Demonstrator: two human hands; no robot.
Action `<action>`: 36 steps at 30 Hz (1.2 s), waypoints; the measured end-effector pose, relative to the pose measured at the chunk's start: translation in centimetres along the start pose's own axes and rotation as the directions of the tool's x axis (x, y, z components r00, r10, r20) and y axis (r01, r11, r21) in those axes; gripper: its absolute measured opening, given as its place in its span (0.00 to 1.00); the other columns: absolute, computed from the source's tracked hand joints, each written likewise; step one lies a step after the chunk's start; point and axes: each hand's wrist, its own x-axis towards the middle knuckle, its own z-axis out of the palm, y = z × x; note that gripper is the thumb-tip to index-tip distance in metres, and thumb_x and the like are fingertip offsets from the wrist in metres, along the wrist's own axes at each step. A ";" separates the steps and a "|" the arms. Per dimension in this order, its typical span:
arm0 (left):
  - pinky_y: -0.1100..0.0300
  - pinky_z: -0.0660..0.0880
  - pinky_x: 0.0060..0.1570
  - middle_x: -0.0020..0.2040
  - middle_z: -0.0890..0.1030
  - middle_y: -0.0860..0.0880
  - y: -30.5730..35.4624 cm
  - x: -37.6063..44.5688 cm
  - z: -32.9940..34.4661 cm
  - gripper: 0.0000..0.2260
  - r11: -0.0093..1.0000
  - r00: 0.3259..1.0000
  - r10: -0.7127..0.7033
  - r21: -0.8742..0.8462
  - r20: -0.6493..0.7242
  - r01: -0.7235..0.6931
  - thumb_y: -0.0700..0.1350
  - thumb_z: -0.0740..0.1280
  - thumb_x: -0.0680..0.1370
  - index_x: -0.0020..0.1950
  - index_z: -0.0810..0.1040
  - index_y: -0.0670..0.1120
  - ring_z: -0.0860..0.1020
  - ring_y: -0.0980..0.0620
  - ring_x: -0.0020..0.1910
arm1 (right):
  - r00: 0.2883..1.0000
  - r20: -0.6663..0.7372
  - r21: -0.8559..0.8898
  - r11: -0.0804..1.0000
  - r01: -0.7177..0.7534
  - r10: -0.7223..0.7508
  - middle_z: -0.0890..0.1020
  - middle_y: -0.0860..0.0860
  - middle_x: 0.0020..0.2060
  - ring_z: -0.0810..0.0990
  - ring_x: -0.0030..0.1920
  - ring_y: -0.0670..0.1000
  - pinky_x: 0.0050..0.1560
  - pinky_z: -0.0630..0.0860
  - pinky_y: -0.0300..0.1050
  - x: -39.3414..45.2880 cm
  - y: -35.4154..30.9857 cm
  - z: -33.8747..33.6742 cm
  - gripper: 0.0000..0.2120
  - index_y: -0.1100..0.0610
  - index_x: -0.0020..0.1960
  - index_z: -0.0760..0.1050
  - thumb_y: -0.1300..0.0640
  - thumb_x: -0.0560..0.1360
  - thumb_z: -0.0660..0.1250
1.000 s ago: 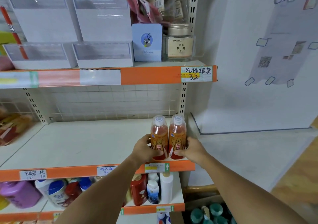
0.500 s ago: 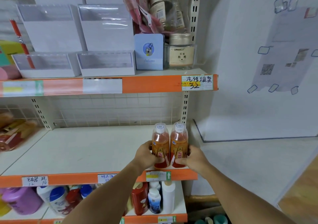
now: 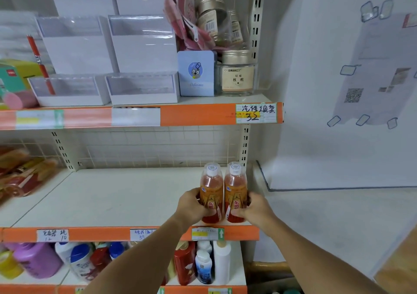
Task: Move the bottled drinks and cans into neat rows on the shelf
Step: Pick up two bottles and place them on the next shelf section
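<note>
Two orange drink bottles with clear caps stand upright side by side at the front right corner of the middle shelf (image 3: 108,199). My left hand (image 3: 191,205) grips the left bottle (image 3: 211,187) from its left side. My right hand (image 3: 252,208) grips the right bottle (image 3: 235,187) from its right side. The two bottles touch each other, and their bases sit just behind the orange shelf edge (image 3: 239,232).
Snack packets (image 3: 20,174) lie at the middle shelf's far left. Above, white display boxes (image 3: 140,88), a blue card and a jar (image 3: 238,74) fill the upper shelf. Below stand shampoo and lotion bottles (image 3: 203,264). A white wall (image 3: 338,158) borders the right.
My hands and both bottles keep the same grip and place on the shelf. The view has tilted slightly upward, so everything sits lower in the frame.
</note>
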 end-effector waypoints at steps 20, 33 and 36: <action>0.68 0.77 0.40 0.46 0.86 0.54 -4.0 -6.2 -14.7 0.16 0.995 0.974 -0.007 -0.096 -0.224 -0.015 0.38 0.80 0.66 0.49 0.83 0.52 0.84 0.58 0.46 | 0.966 0.152 0.071 0.977 0.202 -0.210 0.86 0.48 0.48 0.84 0.49 0.48 0.56 0.81 0.51 -0.8 -11.0 9.5 0.24 0.55 0.57 0.81 0.62 0.63 0.82; 0.59 0.83 0.45 0.43 0.87 0.53 -11.1 -14.6 -30.8 0.16 0.982 0.899 -0.125 -0.179 -0.420 0.053 0.36 0.79 0.67 0.51 0.82 0.47 0.86 0.55 0.44 | 0.858 0.363 0.111 0.931 0.347 -0.363 0.85 0.40 0.37 0.83 0.38 0.35 0.34 0.74 0.27 -4.5 -22.6 25.7 0.19 0.46 0.45 0.79 0.62 0.62 0.83; 0.58 0.84 0.46 0.44 0.88 0.52 -12.8 -16.8 -34.6 0.16 0.980 0.869 -0.147 -0.190 -0.472 0.062 0.34 0.79 0.67 0.51 0.82 0.46 0.86 0.55 0.44 | 0.823 0.405 0.123 0.915 0.384 -0.399 0.85 0.41 0.38 0.83 0.38 0.37 0.35 0.75 0.28 -5.8 -25.3 29.4 0.19 0.47 0.46 0.79 0.62 0.62 0.82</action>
